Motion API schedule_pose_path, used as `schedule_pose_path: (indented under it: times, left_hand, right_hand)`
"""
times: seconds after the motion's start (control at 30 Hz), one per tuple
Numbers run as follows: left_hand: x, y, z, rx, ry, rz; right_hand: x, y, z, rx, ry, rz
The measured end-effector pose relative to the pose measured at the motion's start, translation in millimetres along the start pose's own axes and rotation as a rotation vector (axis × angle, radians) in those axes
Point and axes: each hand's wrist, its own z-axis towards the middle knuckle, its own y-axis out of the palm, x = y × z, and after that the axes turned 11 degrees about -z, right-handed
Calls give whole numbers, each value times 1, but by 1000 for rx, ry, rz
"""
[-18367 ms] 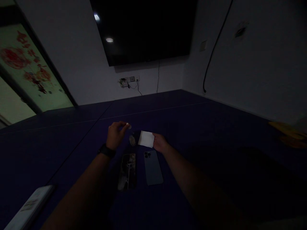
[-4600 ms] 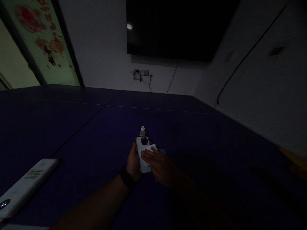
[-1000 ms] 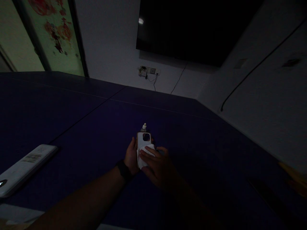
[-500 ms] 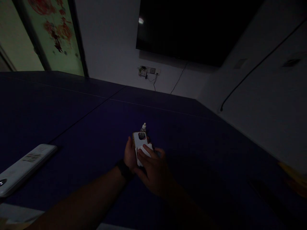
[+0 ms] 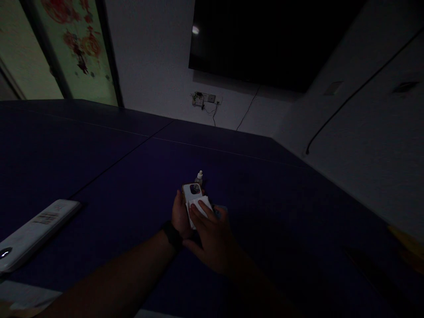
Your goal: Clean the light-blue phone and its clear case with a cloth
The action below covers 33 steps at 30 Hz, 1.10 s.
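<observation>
My left hand (image 5: 179, 216), with a dark band on its wrist, is wrapped round a pale phone case (image 5: 187, 191) with a gold-coloured edge and a camera cutout at its top. On the lower part of the case lies a folded white cloth or tissue (image 5: 206, 202). The fingers of my right hand (image 5: 213, 240) press this cloth flat against the case. Just beyond the case stands a small clear bottle (image 5: 199, 178) with a white dropper top. Beside my right fingers shows a bluish thing (image 5: 221, 209), mostly hidden.
A long white device (image 5: 39, 232) lies on the dark blue table (image 5: 132, 176) at the left. Pale sheets (image 5: 29, 293) are at the near left edge. A dark flat object (image 5: 367, 265) and something yellow (image 5: 406, 238) lie at the right. A screen (image 5: 265, 39) hangs on the wall.
My right hand and the cloth have shifted very slightly over the case. My left hand keeps its hold, and the view has moved a little.
</observation>
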Motion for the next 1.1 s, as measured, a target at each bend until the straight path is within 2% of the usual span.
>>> schedule_pose_path:
  times: [0.23, 0.43, 0.57, 0.77, 1.1]
  left_hand:
    - [-3, 13, -4, 43, 7, 5]
    - [-4, 14, -4, 82, 20, 28]
    - [-2, 13, -3, 63, -12, 28]
    - [-2, 8, -2, 53, -36, 29]
    - [-3, 7, -1, 47, -37, 21]
  right_hand:
    - [18, -6, -5, -25, 128, -41]
    - [17, -3, -6, 2, 84, -24]
    - [16, -4, -5, -26, 101, -17]
    - [14, -2, -4, -13, 115, -49]
    - [14, 0, -3, 23, 108, 28]
